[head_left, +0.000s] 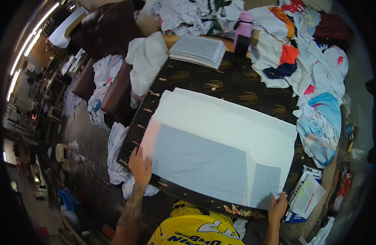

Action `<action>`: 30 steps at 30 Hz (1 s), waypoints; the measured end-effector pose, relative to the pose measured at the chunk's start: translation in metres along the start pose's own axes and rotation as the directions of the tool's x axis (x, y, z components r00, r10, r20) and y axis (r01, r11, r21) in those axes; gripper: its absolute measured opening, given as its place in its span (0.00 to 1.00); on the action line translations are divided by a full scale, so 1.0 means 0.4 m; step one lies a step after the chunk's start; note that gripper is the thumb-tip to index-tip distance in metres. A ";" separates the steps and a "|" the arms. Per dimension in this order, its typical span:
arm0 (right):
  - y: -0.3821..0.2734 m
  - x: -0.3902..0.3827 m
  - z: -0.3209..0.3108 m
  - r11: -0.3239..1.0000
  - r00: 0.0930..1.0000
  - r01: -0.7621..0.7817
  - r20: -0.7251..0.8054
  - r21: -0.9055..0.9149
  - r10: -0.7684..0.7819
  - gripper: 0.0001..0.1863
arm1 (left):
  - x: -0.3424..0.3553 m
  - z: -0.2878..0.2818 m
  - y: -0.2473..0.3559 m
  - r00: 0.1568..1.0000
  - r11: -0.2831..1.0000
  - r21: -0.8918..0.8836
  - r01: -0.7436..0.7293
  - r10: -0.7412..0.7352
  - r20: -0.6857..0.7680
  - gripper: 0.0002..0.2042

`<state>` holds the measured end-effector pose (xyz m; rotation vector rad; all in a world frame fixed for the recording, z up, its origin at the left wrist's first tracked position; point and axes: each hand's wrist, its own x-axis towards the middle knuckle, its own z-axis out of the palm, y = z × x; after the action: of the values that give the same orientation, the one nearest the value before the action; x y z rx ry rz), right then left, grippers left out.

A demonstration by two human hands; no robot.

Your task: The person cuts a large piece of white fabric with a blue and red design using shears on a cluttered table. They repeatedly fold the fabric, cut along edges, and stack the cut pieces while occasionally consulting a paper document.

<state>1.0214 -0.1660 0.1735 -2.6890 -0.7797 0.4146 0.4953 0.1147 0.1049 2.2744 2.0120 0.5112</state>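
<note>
A large white sheet of cloth or paper [220, 116] lies flat on the dark table. Over its near part is a grey-blue cloth panel [200, 163], with a narrower grey-blue section [264, 183] at its right and a pale pink strip [150, 141] along its left. My left hand [140, 166] rests at the near left corner, fingers spread over the pink edge. At the near right corner, my right hand [278, 205] pinches the edge of the grey-blue cloth between thumb and fingers.
A stack of grey-white sheets [198, 51] sits at the table's far side, beside a pink bottle [244, 28]. Heaped garments [320, 110] line the right and far sides. Papers on a blue-white pack [305, 198] lie at right. A small stool [66, 152] stands on the left floor.
</note>
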 end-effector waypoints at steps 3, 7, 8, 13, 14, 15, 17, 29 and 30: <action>-0.238 0.124 0.140 0.887 0.881 0.462 -0.117 0.012 -0.458 0.25 | 0.226 0.073 0.059 0.968 0.947 -0.219 -0.236 0.209 -0.140 0.25; -0.481 0.311 0.253 0.824 0.841 0.540 0.084 -0.171 -0.534 0.30 | 0.514 0.183 0.116 0.850 0.895 -0.161 -0.417 0.446 0.280 0.19; -0.509 0.348 0.255 0.849 0.875 0.484 0.150 -0.212 -0.461 0.31 | 0.559 0.191 0.121 0.909 0.923 -0.071 -0.377 0.384 0.159 0.20; -0.500 0.427 0.211 0.925 0.964 0.264 0.120 -0.273 -0.239 0.34 | 0.657 0.179 0.139 0.901 0.906 -0.128 -0.404 0.418 0.115 0.20; -0.492 0.430 0.205 0.903 0.941 0.333 0.154 -0.271 -0.301 0.34 | 0.666 0.176 0.139 0.774 0.842 -0.299 -0.450 0.534 0.340 0.18; -0.488 0.431 0.202 0.877 0.895 0.415 0.280 -0.242 -0.347 0.35 | 0.674 0.179 0.142 0.663 0.734 -0.357 -0.577 0.677 0.319 0.16; -0.490 0.424 0.196 0.918 0.959 0.275 0.145 -0.285 -0.242 0.35 | 0.691 0.193 0.131 0.918 0.907 -0.195 -0.373 0.391 0.062 0.15; -0.226 -0.141 0.218 0.946 0.951 0.300 0.110 -0.121 -0.288 0.40 | 0.145 0.035 -0.189 0.997 0.983 -0.171 -0.064 0.071 0.038 0.11; -0.215 -0.175 0.224 0.970 0.962 0.219 0.193 -0.108 -0.196 0.42 | 0.114 0.009 -0.200 0.983 0.974 -0.223 -0.045 0.083 0.162 0.10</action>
<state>0.8929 -0.1169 0.1369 -2.6743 -1.1667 0.5801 0.4244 0.1715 0.0898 2.1753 1.7166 0.4967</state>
